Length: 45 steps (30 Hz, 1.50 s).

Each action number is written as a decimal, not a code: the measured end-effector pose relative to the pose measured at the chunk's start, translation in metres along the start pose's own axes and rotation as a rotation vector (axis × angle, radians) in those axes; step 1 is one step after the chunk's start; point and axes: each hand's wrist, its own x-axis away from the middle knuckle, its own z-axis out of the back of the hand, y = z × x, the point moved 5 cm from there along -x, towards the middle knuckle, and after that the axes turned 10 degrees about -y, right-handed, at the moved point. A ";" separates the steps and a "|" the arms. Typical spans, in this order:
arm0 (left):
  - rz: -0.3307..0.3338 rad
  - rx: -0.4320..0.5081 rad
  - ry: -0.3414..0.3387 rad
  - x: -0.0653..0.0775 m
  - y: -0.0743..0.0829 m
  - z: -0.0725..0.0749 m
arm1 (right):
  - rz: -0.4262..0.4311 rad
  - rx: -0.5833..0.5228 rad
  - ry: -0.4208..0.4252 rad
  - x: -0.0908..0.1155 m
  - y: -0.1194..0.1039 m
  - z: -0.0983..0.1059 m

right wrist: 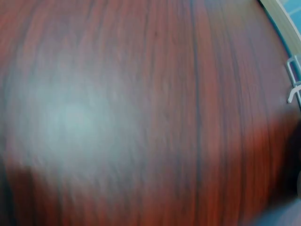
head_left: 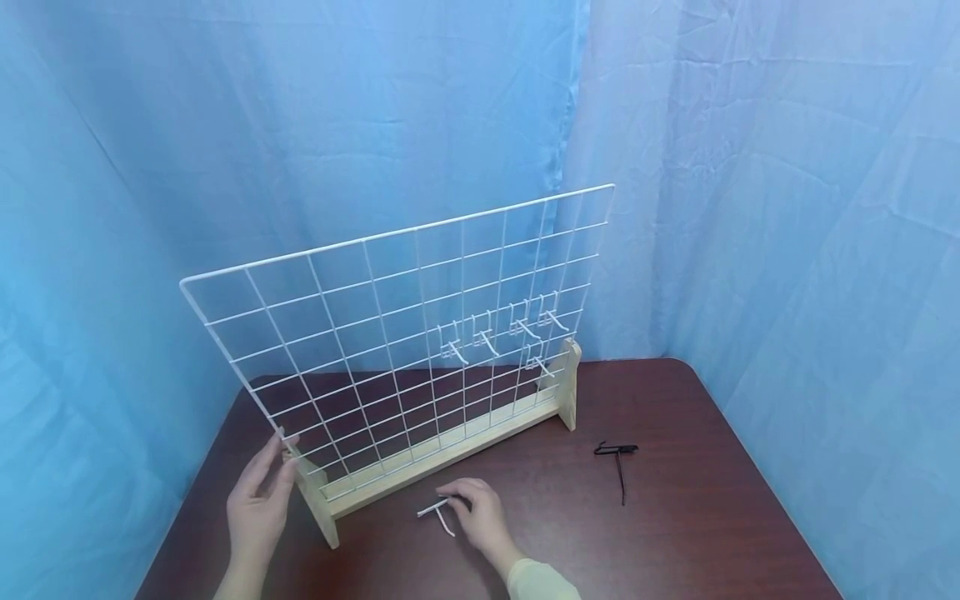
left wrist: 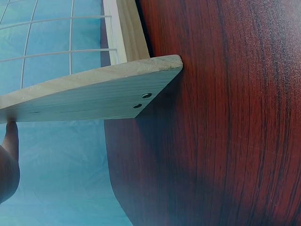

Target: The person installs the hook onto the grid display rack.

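A white wire grid panel (head_left: 416, 228) stands upright in a pale wooden stand (head_left: 450, 457), angled across the table. My left hand (head_left: 258, 492) grips the stand's left end piece (left wrist: 89, 96) at the panel's lower left edge; one finger touches its outer face in the left wrist view. In front of the stand, my right hand (head_left: 480, 512) pinches a white hook (head_left: 432, 507) between thumb and fingers, its prong pointing down. Several white hooks (head_left: 486, 340) hang on the panel's right half. The right wrist view catches part of the held hook (right wrist: 295, 89) at its edge.
A black hook (head_left: 619, 451) lies on the dark red wooden table (head_left: 675, 533), right of the stand. Blue curtains (head_left: 300, 125) surround the table at the back and both sides. The stand's right end piece (head_left: 570, 387) is near the table's back edge.
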 end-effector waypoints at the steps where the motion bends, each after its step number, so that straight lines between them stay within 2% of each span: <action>1: 0.005 -0.002 0.001 0.000 -0.001 0.000 | 0.000 -0.005 -0.006 0.000 0.001 0.003; 5: 0.011 -0.010 0.002 0.000 -0.001 0.000 | -0.021 -0.026 -0.040 -0.001 0.008 0.014; 13: -0.004 -0.014 0.000 0.000 -0.001 0.000 | -0.020 -0.018 -0.034 -0.003 0.026 0.033; 19: 0.007 -0.024 0.003 0.000 -0.001 0.000 | -0.036 -0.058 -0.047 -0.004 0.035 0.040; 27: 0.021 -0.006 0.008 0.000 -0.004 0.001 | 0.015 -0.080 0.007 -0.001 0.037 0.046; 32: 0.038 -0.008 0.009 -0.001 -0.006 0.000 | -0.062 -0.110 0.063 0.005 0.042 0.051; 36: 0.020 -0.007 0.006 -0.001 0.003 -0.001 | -0.104 -0.119 0.091 0.009 0.046 0.054; 40: -0.001 -0.014 0.001 -0.001 0.010 -0.001 | -0.087 -0.097 0.115 0.013 0.046 0.057; 45: 0.006 -0.033 0.002 0.000 0.000 0.000 | -0.055 -0.034 0.133 0.018 0.044 0.059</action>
